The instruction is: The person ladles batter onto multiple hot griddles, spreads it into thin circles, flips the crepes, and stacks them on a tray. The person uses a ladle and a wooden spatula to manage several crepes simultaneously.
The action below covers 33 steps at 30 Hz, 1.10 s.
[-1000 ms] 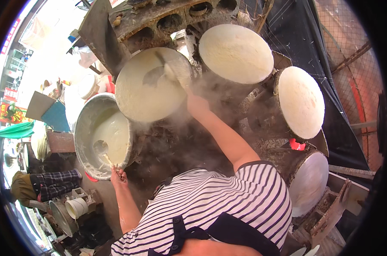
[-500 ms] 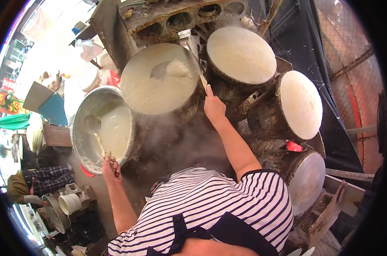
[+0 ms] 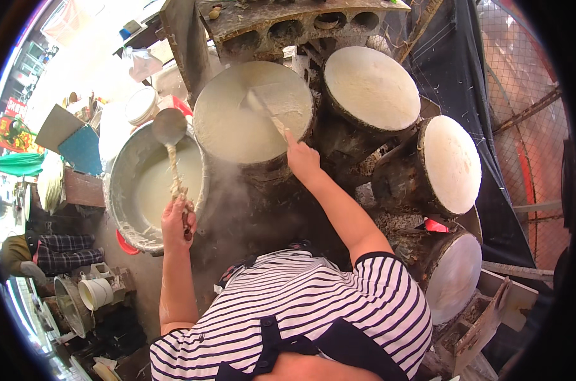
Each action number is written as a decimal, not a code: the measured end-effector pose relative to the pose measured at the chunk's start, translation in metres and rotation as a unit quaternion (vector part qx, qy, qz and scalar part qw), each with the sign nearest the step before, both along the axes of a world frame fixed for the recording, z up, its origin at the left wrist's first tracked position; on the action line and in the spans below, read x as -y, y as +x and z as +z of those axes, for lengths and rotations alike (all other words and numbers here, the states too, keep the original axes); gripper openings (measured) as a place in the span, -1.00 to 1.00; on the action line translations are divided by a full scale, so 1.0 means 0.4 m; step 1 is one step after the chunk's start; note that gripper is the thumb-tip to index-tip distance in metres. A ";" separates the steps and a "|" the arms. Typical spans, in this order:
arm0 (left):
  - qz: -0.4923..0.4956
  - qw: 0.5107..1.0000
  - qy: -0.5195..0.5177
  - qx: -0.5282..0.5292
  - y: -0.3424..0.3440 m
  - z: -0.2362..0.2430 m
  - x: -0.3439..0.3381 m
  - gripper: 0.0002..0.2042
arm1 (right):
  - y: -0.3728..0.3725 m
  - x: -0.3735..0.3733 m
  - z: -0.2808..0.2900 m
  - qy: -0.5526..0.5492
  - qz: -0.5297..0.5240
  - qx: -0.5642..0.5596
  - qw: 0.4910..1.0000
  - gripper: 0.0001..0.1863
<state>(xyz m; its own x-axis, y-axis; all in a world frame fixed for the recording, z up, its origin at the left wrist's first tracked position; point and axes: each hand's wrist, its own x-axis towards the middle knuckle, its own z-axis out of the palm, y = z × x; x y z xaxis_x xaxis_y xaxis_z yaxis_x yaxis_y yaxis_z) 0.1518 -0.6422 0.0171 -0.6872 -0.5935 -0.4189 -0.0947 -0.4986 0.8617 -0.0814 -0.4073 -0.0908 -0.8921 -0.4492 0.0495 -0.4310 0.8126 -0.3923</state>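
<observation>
My left hand point(image 3: 178, 219) is closed round the batter-caked handle of a ladle point(image 3: 169, 126). The ladle's round bowl hangs over the far rim of a large metal basin point(image 3: 119, 223) with pale batter inside. My right hand point(image 3: 302, 157) grips the handle of a flat spreader point(image 3: 269, 111). Its blade rests on the pale batter coating a round griddle point(image 3: 230, 140), near the middle, where streaks show. Steam drifts around the griddle's near side. Whether the ladle bowl holds batter I cannot make out.
To the right stand more round griddles with pale coated tops: a far one point(image 3: 372, 87), a middle one point(image 3: 452, 164) and a near one point(image 3: 453, 277). Behind is a sooty ledge with holes point(image 3: 284, 30). A white bucket point(image 3: 142, 105) stands beyond the basin; another bucket point(image 3: 96, 293) is lower left.
The ladle has risen from inside the basin to over its far rim. My right hand has moved left and slightly nearer, with the spreader. Batter now covers the griddle's dark patch; the heap is flattened.
</observation>
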 end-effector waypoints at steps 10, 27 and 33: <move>-0.162 0.949 -0.233 0.135 -0.226 -0.076 -0.019 -0.77 | -0.027 0.046 0.015 -0.023 0.042 -0.021 0.999 -0.49; -0.150 0.982 0.080 0.082 -0.268 -0.072 -0.091 -0.84 | 0.309 0.262 -0.098 -0.538 -0.118 0.358 0.754 -0.53; -0.097 0.656 0.695 -0.279 -0.159 0.112 -0.016 -0.85 | 0.242 0.079 -0.021 -0.481 -0.106 0.130 0.861 -0.58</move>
